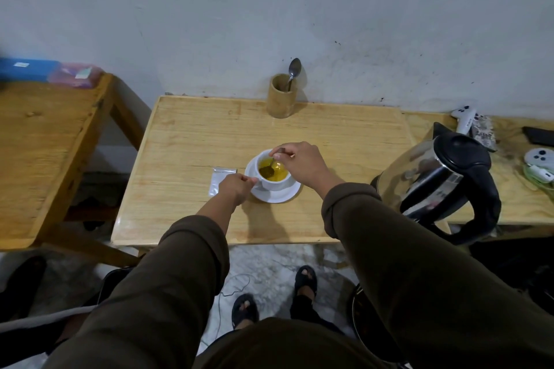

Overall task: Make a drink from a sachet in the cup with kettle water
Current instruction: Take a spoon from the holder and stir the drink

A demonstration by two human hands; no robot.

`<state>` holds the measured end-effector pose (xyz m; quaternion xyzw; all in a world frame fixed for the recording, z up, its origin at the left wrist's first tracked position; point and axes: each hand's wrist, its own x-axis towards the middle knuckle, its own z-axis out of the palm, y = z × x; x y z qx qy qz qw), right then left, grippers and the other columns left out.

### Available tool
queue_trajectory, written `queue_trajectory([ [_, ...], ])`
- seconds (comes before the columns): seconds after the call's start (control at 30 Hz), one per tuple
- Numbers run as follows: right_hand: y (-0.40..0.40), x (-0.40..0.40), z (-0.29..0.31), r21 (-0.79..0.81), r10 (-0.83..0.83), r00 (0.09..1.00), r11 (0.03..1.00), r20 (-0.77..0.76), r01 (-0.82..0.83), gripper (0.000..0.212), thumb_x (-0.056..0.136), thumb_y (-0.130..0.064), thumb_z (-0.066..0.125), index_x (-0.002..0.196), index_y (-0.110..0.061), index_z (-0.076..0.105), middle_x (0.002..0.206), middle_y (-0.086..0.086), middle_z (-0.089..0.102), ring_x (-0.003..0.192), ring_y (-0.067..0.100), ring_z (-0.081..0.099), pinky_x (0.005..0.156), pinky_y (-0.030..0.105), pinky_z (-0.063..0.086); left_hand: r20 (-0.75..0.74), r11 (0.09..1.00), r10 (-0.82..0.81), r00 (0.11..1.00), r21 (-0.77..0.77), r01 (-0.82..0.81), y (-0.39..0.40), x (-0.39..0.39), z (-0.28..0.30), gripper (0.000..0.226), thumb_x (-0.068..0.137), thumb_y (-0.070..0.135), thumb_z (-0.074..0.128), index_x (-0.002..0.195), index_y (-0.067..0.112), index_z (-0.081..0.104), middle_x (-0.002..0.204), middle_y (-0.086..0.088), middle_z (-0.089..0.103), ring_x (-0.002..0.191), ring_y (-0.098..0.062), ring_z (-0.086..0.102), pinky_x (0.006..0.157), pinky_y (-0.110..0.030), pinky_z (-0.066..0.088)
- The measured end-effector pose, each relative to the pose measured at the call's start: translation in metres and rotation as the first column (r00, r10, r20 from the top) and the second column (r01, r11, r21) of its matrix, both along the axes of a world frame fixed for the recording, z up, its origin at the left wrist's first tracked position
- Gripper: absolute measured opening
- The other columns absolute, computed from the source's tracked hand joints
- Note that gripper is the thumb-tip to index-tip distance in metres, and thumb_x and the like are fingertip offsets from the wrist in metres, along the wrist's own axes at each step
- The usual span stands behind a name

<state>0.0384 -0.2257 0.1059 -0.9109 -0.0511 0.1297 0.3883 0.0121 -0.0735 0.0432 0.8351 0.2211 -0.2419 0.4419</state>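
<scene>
The right hand (301, 163) is over the far rim of the white cup (274, 175), its fingers pinched on the handle of a spoon (277, 159) whose bowl dips into the yellow-green drink. A dark tea bag (267, 172) floats in the liquid near the left side of the cup. The left hand (235, 187) is closed at the left of the cup, the fingertips at the cup's handle, though the exact grip is hard to make out from this angle. The cup stands on a white saucer (277, 195), which rests near the middle of a small pale wooden table (195, 141). Just left of the saucer, partly under the left hand, a flat silvery sachet (220, 178) lies on the wood. Both arms wear dark olive sleeves. At the back edge of the table, against the grey wall, a wooden holder (281, 96) stands upright with a second spoon (293, 70) leaning in it, bowl up. To the right, at the table's edge, a steel kettle (437, 180) with a black lid and handle stands well apart from the cup. Behind it, on another wooden surface, lie white game controllers (539, 157) and a dark phone (539, 136). On the left is a separate wooden table (42, 153) with a blue box (28, 69) and a pink box (75, 75) at its far end. Below, sandalled feet stand on a marbled floor.
</scene>
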Motion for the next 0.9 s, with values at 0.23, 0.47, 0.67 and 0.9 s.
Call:
queue_trajectory([
  [0.23,-0.02,-0.009,0.004,0.13,-0.112,0.978,0.982,-0.176,0.136,0.018,0.086,-0.016,0.063,0.094,-0.003,0.073,0.078,0.005,0.068,0.069,0.013,0.059,0.078,0.032,0.051,-0.006,1.0,-0.008,1.0,0.007,0.008,0.0,0.0,0.0,0.045,0.094,0.039,0.049,0.12,0.006,0.061,0.126,-0.017,0.061,0.117,-0.033,0.055,0.096,-0.038,0.045],
  [0.47,-0.038,-0.032,0.012,0.126,-0.147,0.923,0.971,-0.356,0.203,0.013,0.072,-0.023,0.078,0.078,-0.012,0.075,0.072,0.006,0.067,0.065,0.012,0.056,0.058,0.023,0.04,0.007,0.996,-0.077,0.997,0.05,0.076,0.001,0.001,-0.003,0.049,0.094,0.042,0.047,0.124,0.005,0.061,0.129,-0.018,0.061,0.118,-0.034,0.056,0.098,-0.038,0.045],
  [0.67,-0.051,-0.048,0.01,0.036,-0.177,0.865,0.975,-0.469,0.219,0.006,0.08,-0.013,0.068,0.078,-0.011,0.073,0.074,0.006,0.069,0.062,0.011,0.052,0.054,0.021,0.037,0.011,0.993,-0.101,0.995,0.067,0.1,0.002,0.002,-0.005,0.049,0.095,0.041,0.045,0.124,0.004,0.06,0.13,-0.02,0.06,0.12,-0.035,0.055,0.103,-0.039,0.043],
  [0.9,-0.065,-0.059,-0.017,-0.041,-0.272,0.828,0.956,-0.49,0.29,0.025,0.074,-0.006,0.073,0.072,-0.02,0.053,0.091,0.017,0.068,0.078,0.02,0.051,0.05,0.026,0.032,0.073,1.0,-0.006,0.997,-0.006,0.007,0.004,-0.002,-0.014,0.046,0.092,0.04,0.051,0.113,0.002,0.065,0.121,-0.021,0.064,0.114,-0.037,0.058,0.097,-0.04,0.045],
])
